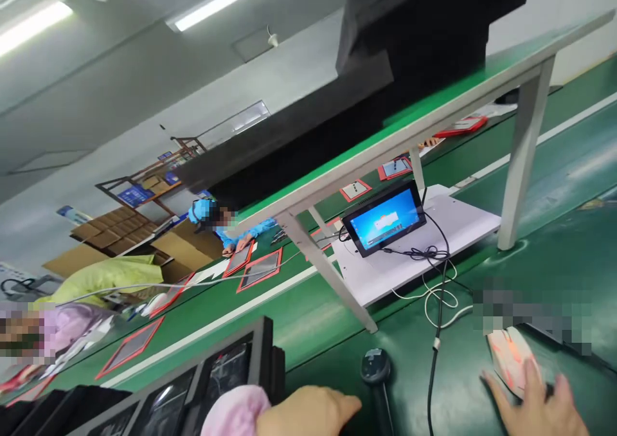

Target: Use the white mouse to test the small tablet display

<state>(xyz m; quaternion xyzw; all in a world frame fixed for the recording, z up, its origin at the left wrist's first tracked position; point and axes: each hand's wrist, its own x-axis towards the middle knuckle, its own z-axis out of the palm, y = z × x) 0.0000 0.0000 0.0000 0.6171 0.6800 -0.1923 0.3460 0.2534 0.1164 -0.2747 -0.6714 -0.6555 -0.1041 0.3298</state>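
Note:
My right hand point(540, 400) lies over a white computer mouse point(511, 359) with orange marks, at the lower right of the bench. Its thumb is at the mouse's left side and a finger rests on top. My left hand point(308, 413), in a pink cuff, is at the bottom edge with a finger stretched to the right. Just past that fingertip a black handheld barcode scanner point(375, 366) lies on the green bench, not visibly touched. Left of the hand stands a black frame or tray point(193, 384) with dark glossy panels in its compartments.
A small monitor point(385, 220) stands on a white board point(463, 214) under a raised shelf point(308, 195). Cables point(436, 352) cross the bench. Red-edged panels point(260, 269) lie along the green line. Two co-workers, one in a blue cap point(202, 209), are at the left. Something near the mouse is blurred out.

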